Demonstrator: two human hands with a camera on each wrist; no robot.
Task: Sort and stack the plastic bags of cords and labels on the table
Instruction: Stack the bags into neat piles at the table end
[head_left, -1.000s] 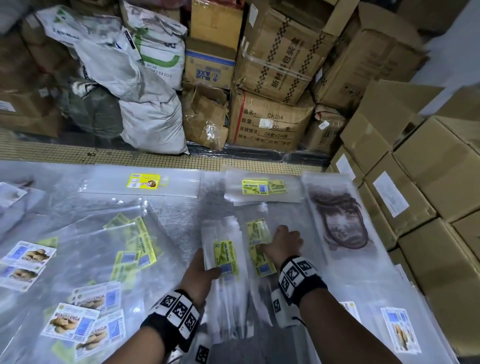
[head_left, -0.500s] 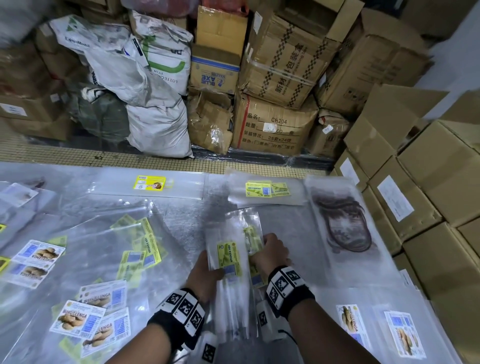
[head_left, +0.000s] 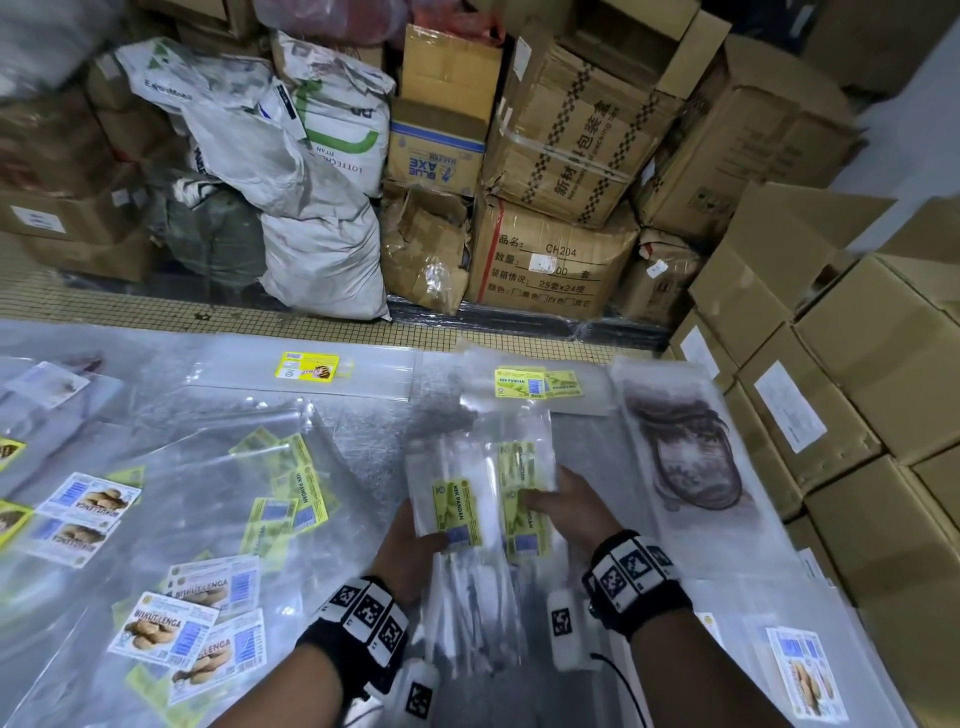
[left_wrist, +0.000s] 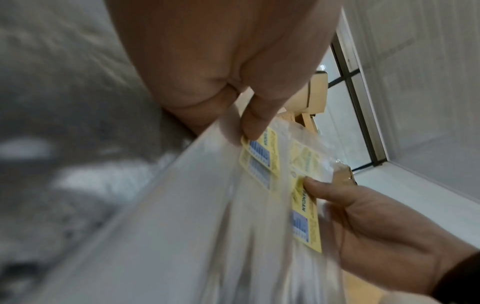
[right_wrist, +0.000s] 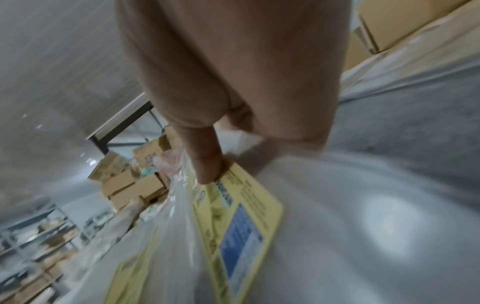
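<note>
Right, so both hands are on clear bags w/ yellow KEK PANDAN labels, held just above the table (head_left: 363, 436) near its middle-right. The left hand (head_left: 410, 545) pinches the left bag (head_left: 457, 499) at its label, thumb on top — probably so the printed face stays up and readable for sorting. The right hand (head_left: 571, 506) grips the right bag (head_left: 522, 499) at its own label, thumb pressed on the yellow, other fingers underneath. The two bags sit side by side, edges overlapping, long ends trailing toward the person; my guess is they're being squared up to go together as one pile.

Matching bags (head_left: 535, 384) lie flat at the far edge, labels up — likely the stack for this type. Biscuit-label bags (head_left: 171, 623) are spread on the near left, and a bag of dark cord (head_left: 685, 462) lies to the right, kept apart by kind. Cartons (head_left: 857, 364) crowd the right side, sacks (head_left: 322, 260) beyond the table.
</note>
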